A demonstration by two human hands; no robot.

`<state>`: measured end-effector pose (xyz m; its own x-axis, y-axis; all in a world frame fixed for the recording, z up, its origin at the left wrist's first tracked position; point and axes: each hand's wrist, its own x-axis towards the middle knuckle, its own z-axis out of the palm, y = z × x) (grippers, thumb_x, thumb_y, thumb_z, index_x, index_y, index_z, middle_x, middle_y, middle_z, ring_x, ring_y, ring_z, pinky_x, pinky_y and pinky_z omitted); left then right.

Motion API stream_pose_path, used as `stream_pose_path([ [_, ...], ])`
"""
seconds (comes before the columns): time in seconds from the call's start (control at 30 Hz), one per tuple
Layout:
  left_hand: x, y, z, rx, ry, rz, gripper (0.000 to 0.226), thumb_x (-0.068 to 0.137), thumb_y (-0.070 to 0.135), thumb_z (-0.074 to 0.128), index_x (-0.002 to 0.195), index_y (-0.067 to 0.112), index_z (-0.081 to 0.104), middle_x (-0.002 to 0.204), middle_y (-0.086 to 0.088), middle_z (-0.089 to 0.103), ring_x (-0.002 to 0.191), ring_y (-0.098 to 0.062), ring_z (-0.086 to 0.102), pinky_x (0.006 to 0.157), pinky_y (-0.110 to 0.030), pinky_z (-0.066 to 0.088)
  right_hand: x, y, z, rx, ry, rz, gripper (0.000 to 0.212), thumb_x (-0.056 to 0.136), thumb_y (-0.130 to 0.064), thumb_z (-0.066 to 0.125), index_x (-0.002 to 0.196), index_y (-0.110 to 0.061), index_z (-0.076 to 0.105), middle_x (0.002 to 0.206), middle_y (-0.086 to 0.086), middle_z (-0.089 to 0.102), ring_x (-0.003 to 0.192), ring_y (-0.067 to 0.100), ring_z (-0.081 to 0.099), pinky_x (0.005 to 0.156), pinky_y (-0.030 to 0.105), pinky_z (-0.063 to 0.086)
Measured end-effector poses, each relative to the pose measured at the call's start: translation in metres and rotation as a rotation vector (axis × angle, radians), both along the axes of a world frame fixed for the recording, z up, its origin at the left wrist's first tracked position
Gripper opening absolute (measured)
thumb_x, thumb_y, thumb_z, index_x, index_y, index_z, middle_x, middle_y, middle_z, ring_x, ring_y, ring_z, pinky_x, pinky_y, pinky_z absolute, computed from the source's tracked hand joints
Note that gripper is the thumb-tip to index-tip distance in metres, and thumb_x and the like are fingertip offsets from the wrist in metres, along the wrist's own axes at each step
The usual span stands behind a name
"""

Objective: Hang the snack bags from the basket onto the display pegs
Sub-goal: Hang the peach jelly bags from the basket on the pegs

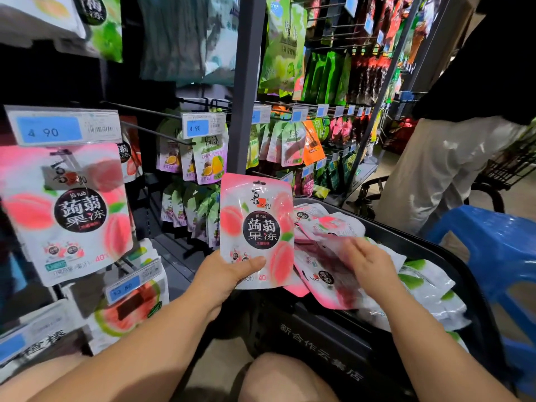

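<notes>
Shop aisle, hanging rack (246, 82) ahead. The left hand (229, 274) pinches a peach snack bag (256, 230) upright by its lower edge, thumb in front. Right of those fingers, the right hand (369, 264) lies on loose bags (327, 274) in the black basket (420, 245) — blur hides its grip. Left of the thumb: a peg (162, 134) and a hung bag (66, 210). Beyond the right fingers, a blue stool (499, 242).

bare peg (162, 135) open ahead, hung peach bag (69, 210) left, grey post (246, 82) right
</notes>
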<state>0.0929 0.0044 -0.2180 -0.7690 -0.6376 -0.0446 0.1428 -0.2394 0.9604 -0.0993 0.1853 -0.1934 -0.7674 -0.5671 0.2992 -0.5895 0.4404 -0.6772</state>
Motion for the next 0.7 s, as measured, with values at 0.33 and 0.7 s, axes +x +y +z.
stream_pose_path([
  [0.33, -0.001, -0.004, -0.002, 0.006, 0.017, 0.036, 0.033, 0.074, 0.002, 0.078, 0.104, 0.015, 0.071, 0.099, -0.006, 0.076, 0.093, -0.022, 0.073, 0.085, -0.035, 0.054, -0.006, -0.016, 0.058, -1.004, -0.617, 0.028, 0.021, 0.106, -0.022, 0.043, 0.108, -0.01, 0.061, 0.09, 0.003, 0.074, 0.081, 0.012, 0.072, 0.067, 0.027, 0.06],
  [0.7, -0.004, -0.006, -0.006, -0.015, -0.008, 0.028, 0.039, 0.073, 0.005, 0.081, 0.109, 0.016, 0.07, 0.102, -0.004, 0.076, 0.099, -0.024, 0.071, 0.098, -0.046, 0.051, 0.002, -0.025, 0.019, -0.759, -0.61, 0.061, 0.015, 0.092, -0.017, 0.068, 0.105, -0.012, 0.064, 0.097, 0.016, 0.071, 0.084, 0.033, 0.066, 0.077, 0.05, 0.054],
])
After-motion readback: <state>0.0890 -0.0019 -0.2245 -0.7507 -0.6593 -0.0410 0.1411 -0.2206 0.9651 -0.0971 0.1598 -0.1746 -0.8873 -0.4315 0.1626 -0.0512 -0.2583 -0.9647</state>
